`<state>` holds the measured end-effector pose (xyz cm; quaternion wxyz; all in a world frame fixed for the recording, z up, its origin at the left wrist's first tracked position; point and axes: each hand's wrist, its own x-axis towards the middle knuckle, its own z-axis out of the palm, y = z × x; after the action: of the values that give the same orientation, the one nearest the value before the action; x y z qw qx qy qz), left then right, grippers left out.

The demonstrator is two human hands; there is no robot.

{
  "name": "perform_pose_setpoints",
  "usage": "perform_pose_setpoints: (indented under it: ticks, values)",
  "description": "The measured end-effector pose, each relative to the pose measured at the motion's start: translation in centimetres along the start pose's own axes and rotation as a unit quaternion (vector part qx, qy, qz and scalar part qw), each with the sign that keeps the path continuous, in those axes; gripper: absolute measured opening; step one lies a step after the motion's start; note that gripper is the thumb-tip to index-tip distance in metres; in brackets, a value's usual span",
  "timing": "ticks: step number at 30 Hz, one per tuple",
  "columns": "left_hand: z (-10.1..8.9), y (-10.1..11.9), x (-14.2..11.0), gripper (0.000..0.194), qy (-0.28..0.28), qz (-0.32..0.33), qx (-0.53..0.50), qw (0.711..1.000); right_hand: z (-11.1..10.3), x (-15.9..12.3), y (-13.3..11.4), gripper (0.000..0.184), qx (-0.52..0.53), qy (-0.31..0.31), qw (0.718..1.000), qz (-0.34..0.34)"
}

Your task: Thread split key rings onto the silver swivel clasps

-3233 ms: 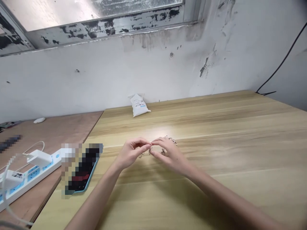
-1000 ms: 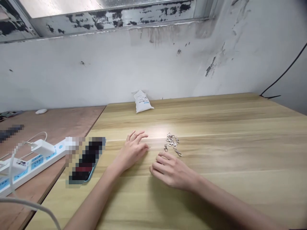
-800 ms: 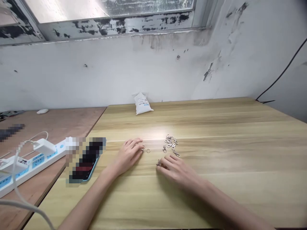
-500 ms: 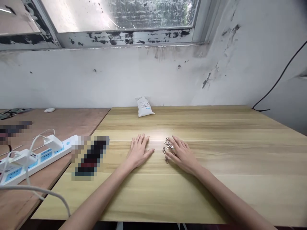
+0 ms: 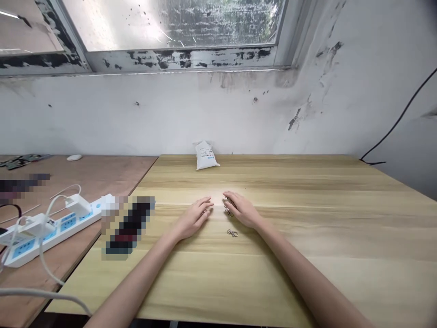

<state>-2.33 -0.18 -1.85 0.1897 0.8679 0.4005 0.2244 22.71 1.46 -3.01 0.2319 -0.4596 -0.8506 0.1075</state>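
Note:
My left hand (image 5: pixel 193 216) lies flat on the light wooden table (image 5: pixel 307 218), fingers stretched out, with small metal rings under its fingertips. My right hand (image 5: pixel 241 209) rests beside it, fingers extended over a cluster of small silver clasps (image 5: pixel 228 207), pushing them leftward. One single clasp (image 5: pixel 232 233) lies loose on the table just in front of my right wrist. The two hands' fingertips are a few centimetres apart.
A small white packet (image 5: pixel 205 156) stands at the back by the wall. A phone (image 5: pixel 128 225) lies at the table's left edge. A white power strip (image 5: pixel 51 223) with chargers and cables sits on the brown table to the left. A black cable (image 5: pixel 392 132) runs down the right wall.
Earlier both hands pinched small rings together; they then set them down. My right hand has now slid the clasp pile left toward my left hand, leaving one clasp behind.

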Motion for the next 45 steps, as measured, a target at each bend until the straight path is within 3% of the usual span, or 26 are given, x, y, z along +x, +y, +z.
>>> perform_pose_setpoints:
  ticks: [5,9,13,17,25,30,37,45]
  values:
    - [-2.4,-1.4,-1.1,0.044,-0.009,-0.015,-0.044,0.999,-1.9,-1.3,0.5,0.037,0.024,0.042,0.999,-0.005]
    - [-3.4,-1.3,-2.0,0.041,-0.027,-0.019,-0.024,0.999,-3.3,-1.9,-0.9,0.024,0.012,0.034,0.999,-0.027]
    - [-3.3,-0.7,-2.3,0.031,-0.034,0.008,0.021,0.999,-3.7,-3.7,-3.4,0.016,-0.062,0.024,0.996,-0.053]
    - [-2.9,-0.5,-1.8,0.022,-0.022,0.022,0.045,0.998,-2.5,-6.0,-5.0,0.016,-0.146,0.036,0.984,-0.098]
    - [-2.3,-0.1,0.0,0.027,0.011,0.025,0.060,0.998,-2.0,-6.9,-4.4,0.020,-0.217,0.010,0.963,-0.159]
    - [-2.2,0.3,1.1,0.027,-0.009,0.044,0.110,0.993,-1.9,-6.4,-3.7,0.016,-0.163,0.019,0.979,-0.122]
    - [-2.2,0.2,1.1,0.026,-0.018,0.043,0.094,0.994,-0.9,-6.9,-3.8,0.015,-0.060,0.025,0.996,-0.059]
    - [-1.9,-0.7,1.2,0.022,0.019,0.009,0.047,0.999,-1.1,-6.0,-4.5,0.014,-0.016,0.001,0.999,-0.048]
